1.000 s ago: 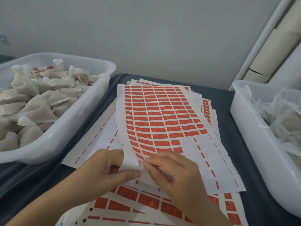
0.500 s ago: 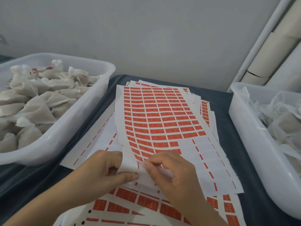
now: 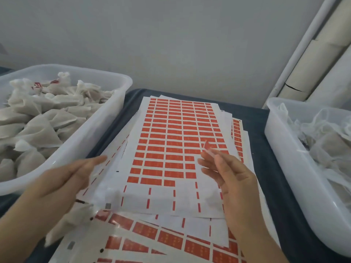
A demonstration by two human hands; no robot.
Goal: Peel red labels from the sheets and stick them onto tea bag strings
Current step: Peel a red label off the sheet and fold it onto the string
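Two bare hands hover low over a loose stack of label sheets on a dark blue table. Nearest the camera lie sheets with large red labels; their pale print is too blurred to read. A tea bag lies at the near left edge of the stack, partly under the left forearm, blurred.

The left hand reaches in from the lower left, palm turned inward, fingers straight and together, pointing toward the left bin; its fingertips lie over the left margin of the sheets and it grips nothing. The right hand comes in from the lower right, fingers spread and lifted above the paper. At its fingertips a single red label stands up off the sheet, pinched between thumb and forefinger as far as the motion blur allows.

Beneath both hands the top sheet shows rows of small red labels; its nearest rows are peeled bare, with only short red dashes left. No writing on it is legible.

Further left, a white bin is heaped with filled tea bags, some with red tags at the far end. On the right, another white bin holds more tea bags. Behind is a pale wall, with pipes in the right corner.
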